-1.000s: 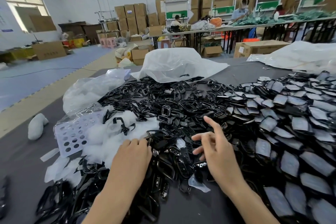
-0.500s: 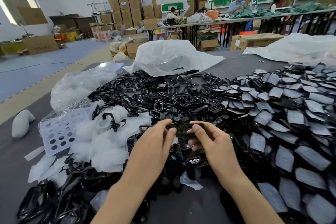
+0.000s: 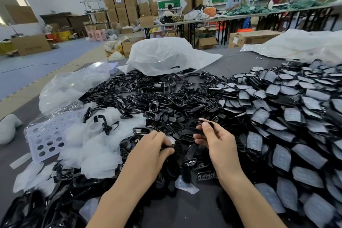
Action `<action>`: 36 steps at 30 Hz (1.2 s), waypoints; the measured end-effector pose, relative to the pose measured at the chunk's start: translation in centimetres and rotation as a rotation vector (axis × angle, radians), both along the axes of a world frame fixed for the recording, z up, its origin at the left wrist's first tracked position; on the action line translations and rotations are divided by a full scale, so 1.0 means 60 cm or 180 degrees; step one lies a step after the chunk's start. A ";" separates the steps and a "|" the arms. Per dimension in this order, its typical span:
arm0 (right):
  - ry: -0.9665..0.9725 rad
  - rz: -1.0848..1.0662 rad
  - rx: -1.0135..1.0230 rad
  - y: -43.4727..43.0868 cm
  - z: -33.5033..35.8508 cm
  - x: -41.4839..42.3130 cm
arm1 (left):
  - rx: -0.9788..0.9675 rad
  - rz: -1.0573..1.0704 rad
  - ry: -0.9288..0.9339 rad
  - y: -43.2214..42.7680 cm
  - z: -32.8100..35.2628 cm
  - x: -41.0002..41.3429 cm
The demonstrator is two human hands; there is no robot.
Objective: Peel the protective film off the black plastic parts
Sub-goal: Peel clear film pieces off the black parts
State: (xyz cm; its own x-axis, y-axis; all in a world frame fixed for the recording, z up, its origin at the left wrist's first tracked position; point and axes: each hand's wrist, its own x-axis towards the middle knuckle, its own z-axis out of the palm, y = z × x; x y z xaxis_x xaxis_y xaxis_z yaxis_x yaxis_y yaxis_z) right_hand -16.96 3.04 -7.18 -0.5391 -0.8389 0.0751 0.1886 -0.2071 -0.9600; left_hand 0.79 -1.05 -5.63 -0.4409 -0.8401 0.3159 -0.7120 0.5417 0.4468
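Right hand [image 3: 216, 140] is raised just above the centre pile, thumb and fingers pinching one thin black part [image 3: 204, 122] by its near edge. Left hand [image 3: 153, 152] sits lower and just to the left, apart from the right, with fingers curled tight. It pinches what looks like a pale film scrap [image 3: 171, 141] at the fingertips; blurred, so I can't confirm more. Bare black parts [image 3: 157, 102] are heaped mid-table, running near-left under the left forearm. Film-covered parts [image 3: 277, 116] are stacked across the right side. Peeled film pile [image 3: 92, 144] is on the left, touching a perforated white sheet [image 3: 46, 139]. White plastic bag [image 3: 162, 55] lies at the far edge of the heap, all on the grey table [image 3: 240, 61].
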 end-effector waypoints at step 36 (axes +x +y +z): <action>-0.0587 0.1372 -0.0066 0.012 0.011 0.046 | 0.1390 0.0037 0.3457 0.027 -0.003 -0.014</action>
